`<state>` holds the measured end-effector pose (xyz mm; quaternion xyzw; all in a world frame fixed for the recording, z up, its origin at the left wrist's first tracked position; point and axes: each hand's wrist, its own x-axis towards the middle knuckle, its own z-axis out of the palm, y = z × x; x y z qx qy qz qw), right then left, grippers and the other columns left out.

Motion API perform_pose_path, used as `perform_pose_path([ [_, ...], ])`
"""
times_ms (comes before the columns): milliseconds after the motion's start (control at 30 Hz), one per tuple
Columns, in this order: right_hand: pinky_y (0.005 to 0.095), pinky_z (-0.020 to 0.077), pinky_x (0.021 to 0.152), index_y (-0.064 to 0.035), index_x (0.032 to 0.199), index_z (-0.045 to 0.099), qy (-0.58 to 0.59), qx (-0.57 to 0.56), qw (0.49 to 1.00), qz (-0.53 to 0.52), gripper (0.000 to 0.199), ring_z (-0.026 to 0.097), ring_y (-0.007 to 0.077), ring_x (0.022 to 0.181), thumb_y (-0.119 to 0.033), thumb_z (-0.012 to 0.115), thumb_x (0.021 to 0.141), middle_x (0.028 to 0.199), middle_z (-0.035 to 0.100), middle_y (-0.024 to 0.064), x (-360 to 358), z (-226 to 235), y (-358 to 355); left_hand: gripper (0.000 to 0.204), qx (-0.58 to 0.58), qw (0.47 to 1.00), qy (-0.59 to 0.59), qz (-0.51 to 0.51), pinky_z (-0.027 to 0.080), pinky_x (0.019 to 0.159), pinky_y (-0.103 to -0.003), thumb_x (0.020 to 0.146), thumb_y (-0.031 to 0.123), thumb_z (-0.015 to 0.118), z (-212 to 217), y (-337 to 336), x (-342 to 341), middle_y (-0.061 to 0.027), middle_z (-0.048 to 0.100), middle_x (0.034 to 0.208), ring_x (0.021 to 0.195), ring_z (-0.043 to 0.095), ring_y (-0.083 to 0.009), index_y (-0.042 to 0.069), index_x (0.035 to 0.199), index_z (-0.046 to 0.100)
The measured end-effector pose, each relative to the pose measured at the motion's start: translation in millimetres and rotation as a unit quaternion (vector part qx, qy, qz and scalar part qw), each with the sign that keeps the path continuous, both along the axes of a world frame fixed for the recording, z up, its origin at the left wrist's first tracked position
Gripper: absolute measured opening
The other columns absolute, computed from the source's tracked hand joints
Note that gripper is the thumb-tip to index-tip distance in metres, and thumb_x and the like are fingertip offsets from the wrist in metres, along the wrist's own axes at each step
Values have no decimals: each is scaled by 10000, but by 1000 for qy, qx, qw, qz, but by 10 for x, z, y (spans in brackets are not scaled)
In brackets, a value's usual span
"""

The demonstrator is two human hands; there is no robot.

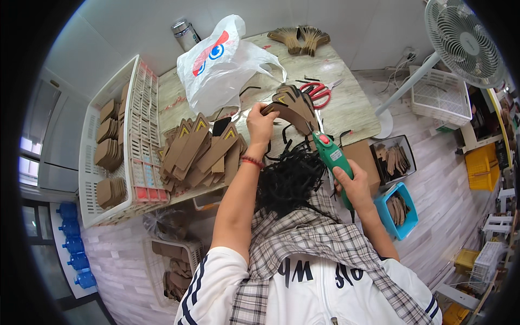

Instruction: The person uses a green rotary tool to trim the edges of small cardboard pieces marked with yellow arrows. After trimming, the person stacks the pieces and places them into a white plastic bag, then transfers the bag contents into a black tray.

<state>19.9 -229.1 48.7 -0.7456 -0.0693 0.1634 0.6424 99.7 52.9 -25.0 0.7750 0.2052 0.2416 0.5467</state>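
My left hand [260, 127], with a beaded bracelet at the wrist, pinches the end of a curved brown strip [292, 115] with a dark edge. My right hand [353, 187] is wrapped round a green electric hand tool [331, 154] with a red switch. The tool's tip meets the far end of the strip; whether it touches is too small to tell. Behind the strip, a fan of brown pieces [295, 97] with yellow chevrons lies on the table. Below both hands, a heap of black strip scraps [287, 179] rests on my lap.
Brown pieces [197, 149] pile up on the table [336, 65] at left, beside a white basket [147, 108]. Farther back are a plastic bag [216, 70], a thermos [185, 33] and red-handled scissors [319, 93]. A blue bin [407, 227] and a fan [466, 40] stand right.
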Motion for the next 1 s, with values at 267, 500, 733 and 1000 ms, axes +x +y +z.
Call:
perform_pose_path([
  [267,216,400,502,3,1057,613,-75,-17,997,17,370,474,41,552,-290,690,845,675,559,-14,-9,194,245,127,-384,892,-203,-122,531,751,-310,840,-18,606,836,9,-632,-78,675,906,794,640,-160,9,964,614],
  [500,218,402,503,-7,1052,614,-74,-12,996,39,373,475,43,553,-302,696,839,658,549,-19,-176,206,289,66,-373,903,-194,-88,541,667,-304,848,12,618,974,-145,-807,-65,681,857,729,640,-136,15,905,650],
  [733,210,404,495,1,1039,613,-60,20,997,42,365,482,42,551,-300,687,846,663,551,-14,-218,217,264,65,-388,904,-179,-35,500,562,-227,799,31,685,942,-332,-801,-38,672,790,668,615,-91,17,859,662],
  [1000,205,406,492,6,1049,609,-55,24,998,37,366,486,41,549,-295,680,853,673,563,-10,-215,237,247,32,-377,910,-167,-48,499,561,-236,804,19,674,882,-379,-812,-47,677,778,661,623,-102,16,835,666],
])
